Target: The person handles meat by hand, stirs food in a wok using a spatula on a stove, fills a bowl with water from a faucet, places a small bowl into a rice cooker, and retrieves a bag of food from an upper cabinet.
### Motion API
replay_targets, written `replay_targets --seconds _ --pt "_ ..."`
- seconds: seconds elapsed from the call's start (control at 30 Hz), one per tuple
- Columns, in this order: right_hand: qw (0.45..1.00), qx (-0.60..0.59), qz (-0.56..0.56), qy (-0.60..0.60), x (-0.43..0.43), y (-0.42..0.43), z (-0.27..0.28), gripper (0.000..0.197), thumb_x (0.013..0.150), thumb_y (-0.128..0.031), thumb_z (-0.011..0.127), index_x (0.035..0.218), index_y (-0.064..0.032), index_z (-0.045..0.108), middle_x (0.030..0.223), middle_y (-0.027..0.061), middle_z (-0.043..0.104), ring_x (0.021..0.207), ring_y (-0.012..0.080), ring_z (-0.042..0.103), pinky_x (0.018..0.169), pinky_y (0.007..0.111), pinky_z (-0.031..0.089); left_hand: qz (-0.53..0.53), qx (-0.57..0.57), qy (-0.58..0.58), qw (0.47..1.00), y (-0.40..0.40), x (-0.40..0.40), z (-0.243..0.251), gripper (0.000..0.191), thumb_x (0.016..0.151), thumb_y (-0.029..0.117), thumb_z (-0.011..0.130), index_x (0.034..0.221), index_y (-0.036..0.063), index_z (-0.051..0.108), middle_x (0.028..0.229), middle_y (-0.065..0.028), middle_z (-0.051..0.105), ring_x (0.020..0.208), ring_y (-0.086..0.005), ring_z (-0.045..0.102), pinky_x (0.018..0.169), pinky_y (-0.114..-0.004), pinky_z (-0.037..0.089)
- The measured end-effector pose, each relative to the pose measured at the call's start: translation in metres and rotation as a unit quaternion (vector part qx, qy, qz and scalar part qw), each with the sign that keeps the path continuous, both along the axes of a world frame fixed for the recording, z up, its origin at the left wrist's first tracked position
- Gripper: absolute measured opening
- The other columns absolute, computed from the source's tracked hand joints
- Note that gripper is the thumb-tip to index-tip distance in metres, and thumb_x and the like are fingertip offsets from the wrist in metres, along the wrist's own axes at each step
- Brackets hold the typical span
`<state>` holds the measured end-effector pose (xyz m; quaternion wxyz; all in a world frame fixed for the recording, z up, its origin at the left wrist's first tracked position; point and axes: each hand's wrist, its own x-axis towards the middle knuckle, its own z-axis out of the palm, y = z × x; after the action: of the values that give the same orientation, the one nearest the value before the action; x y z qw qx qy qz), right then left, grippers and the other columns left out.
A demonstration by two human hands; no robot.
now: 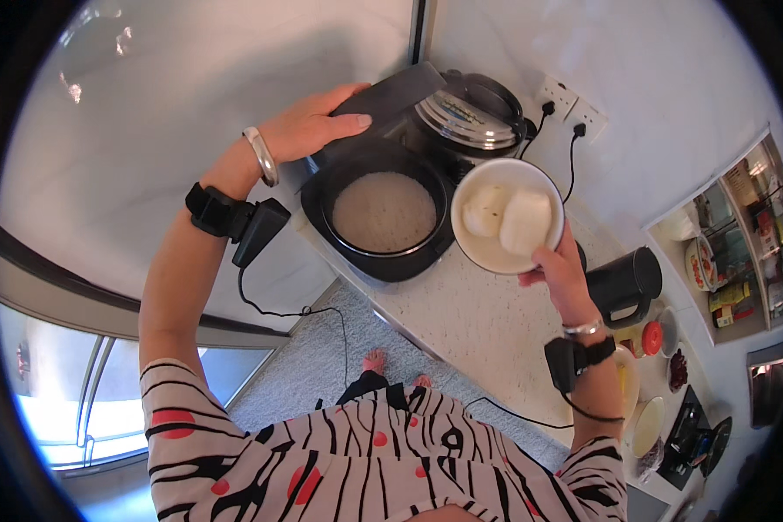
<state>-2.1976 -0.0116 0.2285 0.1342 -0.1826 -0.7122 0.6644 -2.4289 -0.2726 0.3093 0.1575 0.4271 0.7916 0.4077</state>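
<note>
My left hand [320,124] rests on the raised dark lid [391,94] of a rice cooker [391,266], its thumb and fingers spread along the lid's side. Inside the cooker's round inner pot lies a pale, whitish content [385,212] that looks like rice. To the right of the cooker, my right hand [558,267] grips the rim of a white bowl [466,245]. Two pale, smooth pieces of food [525,222] sit in that bowl; what they are I cannot tell. The fingers under the bowl are partly hidden.
An electric pressure cooker [473,121] stands behind the rice cooker by wall sockets [571,107] with plugged cords. A black jug [626,284], a red-lidded jar [651,338], bowls and a black hob [688,437] line the right counter. A recessed shelf [724,245] holds packages.
</note>
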Motion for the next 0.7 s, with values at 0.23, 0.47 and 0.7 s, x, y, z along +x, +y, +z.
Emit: replay_targets --seconds 0.23,0.47,0.7 --pt "0.988 0.014 0.043 -0.146 -0.102 -0.021 -0.003 0.053 0.072 -0.003 0.04 0.124 -0.0069 0.03 0.077 0.013 0.057 0.045 0.0184 0.056 0.041 0.03 0.051 -0.059 0.034 0.005 0.998 -0.01 -0.029 -0.004 0.06 0.085 0.041 0.047 0.128 0.0016 0.035 0.11 -0.0148 0.053 0.1 -0.0216 0.051 0.087 -0.03 0.038" --pt "0.811 0.57 0.021 -0.128 -0.134 -0.055 -0.039 0.054 0.077 -0.004 0.047 0.126 -0.0012 0.024 0.118 0.0249 0.043 0.081 0.0386 0.057 0.067 0.044 0.048 -0.076 0.035 0.029 0.996 -0.011 -0.043 -0.008 0.056 0.087 0.034 0.047 0.129 -0.0006 0.033 0.118 -0.0131 0.049 0.107 -0.0197 0.046 0.093 -0.03 0.034" --pt "0.781 0.625 -0.002 0.013 -0.145 -0.058 -0.053 0.054 0.073 -0.001 0.045 0.123 0.0002 0.025 0.115 0.0229 0.046 0.08 0.0402 0.056 0.064 0.044 0.048 -0.059 -0.001 0.068 0.996 -0.008 -0.036 -0.004 0.055 0.087 0.034 0.047 0.128 0.0004 0.034 0.115 -0.0123 0.051 0.104 -0.0189 0.047 0.091 -0.029 0.035"
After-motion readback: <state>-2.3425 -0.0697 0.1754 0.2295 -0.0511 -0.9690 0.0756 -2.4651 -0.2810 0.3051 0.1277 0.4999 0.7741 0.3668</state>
